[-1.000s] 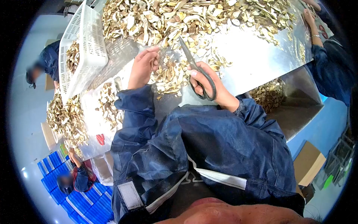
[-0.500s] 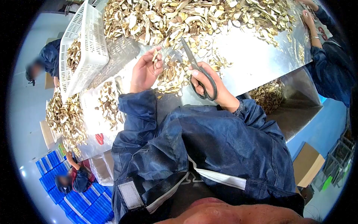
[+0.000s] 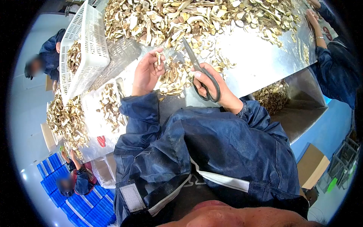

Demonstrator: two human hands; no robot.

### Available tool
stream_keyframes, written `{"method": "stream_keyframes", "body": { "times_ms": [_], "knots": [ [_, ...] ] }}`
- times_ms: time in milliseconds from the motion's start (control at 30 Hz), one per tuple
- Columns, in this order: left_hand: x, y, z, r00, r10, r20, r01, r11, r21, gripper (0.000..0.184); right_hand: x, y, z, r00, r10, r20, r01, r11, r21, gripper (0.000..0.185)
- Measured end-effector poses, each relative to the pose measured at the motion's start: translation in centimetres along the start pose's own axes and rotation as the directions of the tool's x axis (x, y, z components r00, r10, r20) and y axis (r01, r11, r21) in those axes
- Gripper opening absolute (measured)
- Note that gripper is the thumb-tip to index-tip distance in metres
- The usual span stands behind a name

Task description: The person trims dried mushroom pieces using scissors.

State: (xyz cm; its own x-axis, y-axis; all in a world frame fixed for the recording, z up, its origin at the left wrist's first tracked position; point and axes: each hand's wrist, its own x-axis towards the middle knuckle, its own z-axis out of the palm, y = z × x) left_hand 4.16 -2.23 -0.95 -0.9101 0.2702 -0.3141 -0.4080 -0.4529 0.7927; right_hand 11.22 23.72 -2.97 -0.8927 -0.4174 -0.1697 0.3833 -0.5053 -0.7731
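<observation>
My left hand (image 3: 146, 73) is raised over the metal table and pinches a small dried mushroom slice (image 3: 158, 59) between thumb and fingers. To its right, my right hand (image 3: 211, 84) is wrapped round the dark handles of a pair of scissors (image 3: 193, 56). The scissor blades look closed and point away from me, towards a large heap of dried mushroom slices (image 3: 166, 22). Between my hands lies a smaller pile of slices (image 3: 174, 77) on the table. The scissors are apart from the slice in my left hand.
A white perforated basket (image 3: 89, 56) holding slices stands at the left. A white tray (image 3: 94, 113) and another heap (image 3: 66, 117) lie nearer left. Below the table's right edge is a metal bin (image 3: 302, 94) with slices. Co-workers are at the left and right (image 3: 332, 68).
My left hand has turned the slice slightly, while my right hand and the scissors keep their place. At the left, the co-workers' arms have shifted.
</observation>
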Motion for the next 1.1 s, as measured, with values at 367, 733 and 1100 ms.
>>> {"method": "stream_keyframes", "body": {
  "times_ms": [367,733,1100],
  "knots": [
    [5.4,0.4,0.5,0.901,0.373,-0.224,-0.030,0.566,0.824,0.029,-0.1,-0.1,0.2,0.999,0.040,-0.016,-0.040,0.999,0.014,0.024],
    [3.5,-1.1,0.6,0.880,0.451,-0.150,0.018,0.284,0.959,0.030,0.2,0.1,-0.3,0.999,0.033,0.033,-0.035,0.998,0.060,0.026],
    [-1.9,-0.4,3.2,0.550,0.680,0.485,-0.441,-0.257,0.860,0.015,0.1,-0.4,0.1,0.999,0.044,0.003,-0.044,0.998,0.034,0.028]
  ]
}}
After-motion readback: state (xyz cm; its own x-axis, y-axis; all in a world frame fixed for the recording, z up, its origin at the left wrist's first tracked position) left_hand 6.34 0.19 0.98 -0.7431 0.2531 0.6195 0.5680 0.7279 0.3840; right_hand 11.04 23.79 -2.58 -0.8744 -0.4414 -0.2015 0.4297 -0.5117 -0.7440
